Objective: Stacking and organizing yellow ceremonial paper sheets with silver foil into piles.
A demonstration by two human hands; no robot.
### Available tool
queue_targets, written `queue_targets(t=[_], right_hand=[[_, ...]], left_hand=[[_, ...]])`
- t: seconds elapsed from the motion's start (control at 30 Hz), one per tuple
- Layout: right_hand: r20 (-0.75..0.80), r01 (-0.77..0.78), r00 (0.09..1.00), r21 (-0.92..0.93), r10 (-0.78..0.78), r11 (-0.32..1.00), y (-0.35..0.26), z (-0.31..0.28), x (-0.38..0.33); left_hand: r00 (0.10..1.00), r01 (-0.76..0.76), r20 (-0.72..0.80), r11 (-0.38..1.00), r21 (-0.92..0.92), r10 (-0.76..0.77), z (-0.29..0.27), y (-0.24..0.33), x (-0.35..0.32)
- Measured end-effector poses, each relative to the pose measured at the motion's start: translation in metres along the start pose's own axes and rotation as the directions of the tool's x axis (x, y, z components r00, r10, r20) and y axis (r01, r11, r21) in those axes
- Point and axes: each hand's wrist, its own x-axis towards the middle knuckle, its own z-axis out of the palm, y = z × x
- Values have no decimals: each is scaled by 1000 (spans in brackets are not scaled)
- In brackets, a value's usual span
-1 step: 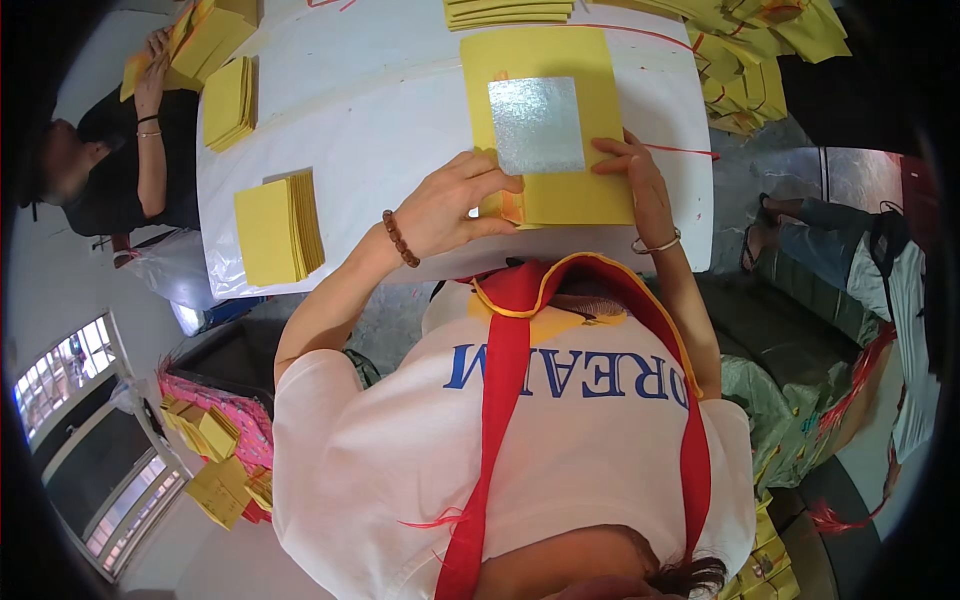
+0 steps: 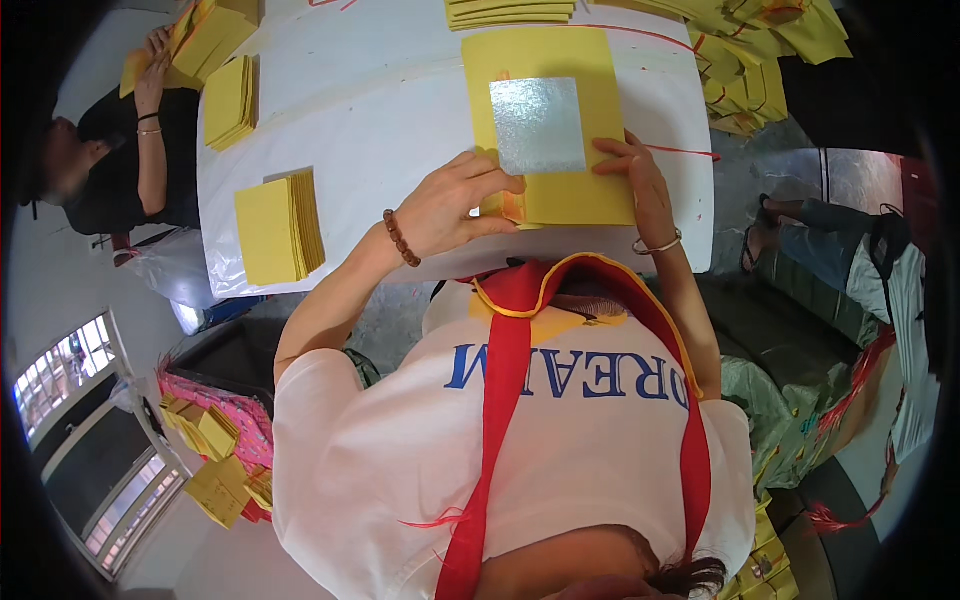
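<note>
A yellow paper sheet (image 2: 600,70) lies on the white table before me, a shiny silver square (image 2: 537,125) on its upper face. At its lower left edge, beside an orange patch (image 2: 512,206), my left hand (image 2: 455,203) pinches the paper between thumb and fingers. My right hand (image 2: 640,178) rests along the right edge, its fingers stretched out and the tips on the paper close to the silver square. Whether more sheets lie under the yellow one cannot be made out.
Stacks of folded yellow paper (image 2: 270,232) stand on the white table (image 2: 390,90) at left and far side. More yellow bundles (image 2: 740,90) crowd the far right corner. A co-worker (image 2: 130,150) handles yellow paper at far left; another person's legs (image 2: 815,245) show at right.
</note>
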Motion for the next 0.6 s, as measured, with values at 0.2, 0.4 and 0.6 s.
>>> queue_targets(t=[0.2,0.4,0.6], right_hand=[[-8,-8,1000,40,8,999,-4,0,1],[7,-24,1000,62,23,998,-6,-1,2],[17,-10,1000,91,8,996,-2,-2,1]], left_hand=[[999,9,52,998,-56,-6,-1,-1,0],[996,69,55,995,-71,-65,-2,-2,-1],[998,51,50,996,-73,-48,-5,-9,1]])
